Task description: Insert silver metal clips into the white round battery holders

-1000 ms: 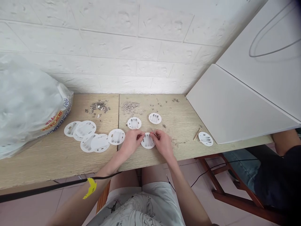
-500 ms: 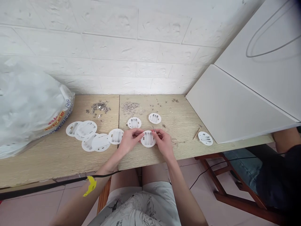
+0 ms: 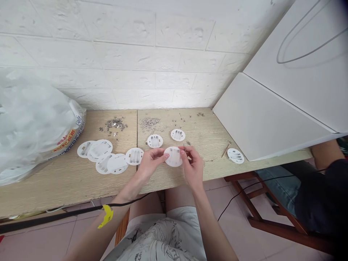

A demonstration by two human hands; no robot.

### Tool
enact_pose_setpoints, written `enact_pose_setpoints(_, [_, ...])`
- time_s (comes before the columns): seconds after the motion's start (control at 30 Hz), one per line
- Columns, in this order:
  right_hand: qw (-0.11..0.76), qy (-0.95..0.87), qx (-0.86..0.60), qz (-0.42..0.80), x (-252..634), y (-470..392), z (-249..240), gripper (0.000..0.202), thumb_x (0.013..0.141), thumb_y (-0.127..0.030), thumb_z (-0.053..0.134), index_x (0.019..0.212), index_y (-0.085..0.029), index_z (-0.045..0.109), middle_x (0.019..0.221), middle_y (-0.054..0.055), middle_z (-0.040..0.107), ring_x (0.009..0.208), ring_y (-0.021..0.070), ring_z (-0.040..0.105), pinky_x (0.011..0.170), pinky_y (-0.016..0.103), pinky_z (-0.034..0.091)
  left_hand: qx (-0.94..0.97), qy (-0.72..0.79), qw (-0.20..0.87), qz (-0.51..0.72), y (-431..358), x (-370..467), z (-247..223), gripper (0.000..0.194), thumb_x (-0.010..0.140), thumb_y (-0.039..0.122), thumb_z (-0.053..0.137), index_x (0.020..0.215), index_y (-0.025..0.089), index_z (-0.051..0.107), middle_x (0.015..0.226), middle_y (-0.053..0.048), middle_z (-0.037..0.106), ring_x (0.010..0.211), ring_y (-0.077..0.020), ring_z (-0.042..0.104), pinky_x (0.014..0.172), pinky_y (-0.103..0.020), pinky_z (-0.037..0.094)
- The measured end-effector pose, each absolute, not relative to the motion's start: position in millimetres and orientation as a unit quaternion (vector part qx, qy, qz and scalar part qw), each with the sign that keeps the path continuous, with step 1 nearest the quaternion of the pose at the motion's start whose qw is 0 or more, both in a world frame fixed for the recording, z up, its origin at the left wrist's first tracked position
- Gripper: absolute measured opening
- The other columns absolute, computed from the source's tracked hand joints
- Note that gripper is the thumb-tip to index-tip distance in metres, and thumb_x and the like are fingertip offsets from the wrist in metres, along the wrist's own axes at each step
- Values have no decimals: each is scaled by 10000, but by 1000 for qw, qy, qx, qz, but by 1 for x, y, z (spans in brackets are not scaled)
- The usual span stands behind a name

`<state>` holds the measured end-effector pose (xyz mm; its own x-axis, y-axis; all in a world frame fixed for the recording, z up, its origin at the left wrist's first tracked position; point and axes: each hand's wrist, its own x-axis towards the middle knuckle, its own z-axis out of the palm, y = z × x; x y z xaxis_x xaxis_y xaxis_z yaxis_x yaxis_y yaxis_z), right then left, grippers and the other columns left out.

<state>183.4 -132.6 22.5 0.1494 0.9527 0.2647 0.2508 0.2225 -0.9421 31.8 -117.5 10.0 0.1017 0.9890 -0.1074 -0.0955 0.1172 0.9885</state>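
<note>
A white round plastic battery holder [image 3: 174,157] is held between my two hands above the front of the table, its smoother face up. My left hand [image 3: 151,159] pinches its left edge with thumb and fingers. My right hand [image 3: 193,165] grips the right edge, and a thin stick-like tool [image 3: 184,146] pokes up from between its fingers. Beyond my hands lie two more battery holders, one at the left [image 3: 154,141] and one at the right [image 3: 178,135], with battery slots facing up. Another battery holder [image 3: 135,156] rests beside my left hand.
Several overlapping battery holders [image 3: 103,150] lie at the left beside a big plastic bag [image 3: 40,127]. Small metal pieces form piles [image 3: 150,123] near the wall. At the right are a wooden stick [image 3: 225,150], a battery holder [image 3: 235,156] and a white panel [image 3: 272,123]; another person's arm [image 3: 327,156] shows behind it.
The battery holder in my hands has turned over, from slots up to its smoother face up. My right hand has shifted slightly right.
</note>
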Motion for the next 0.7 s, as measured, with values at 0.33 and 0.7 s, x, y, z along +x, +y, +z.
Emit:
enact_pose_setpoints(0.33, [354,-734,-523,250,187,-136,11,252,887,-340,476,960,-218,684,846,59,608,725,165,545,645,279,426,732,479,227,427,-96,21,-13,170,747,47,487,744,173,601,891,-41,637,835,-157,596,749,-307,494])
enact_pose_setpoints(0.7, [342,-689,-597,227,207,-114,13,213,824,-232,490,930,-184,668,851,44,661,715,164,580,667,289,429,790,470,200,339,-90,27,-7,364,797,111,526,1153,184,543,1255,-82,543,1169,-212,503,1010,-396,403])
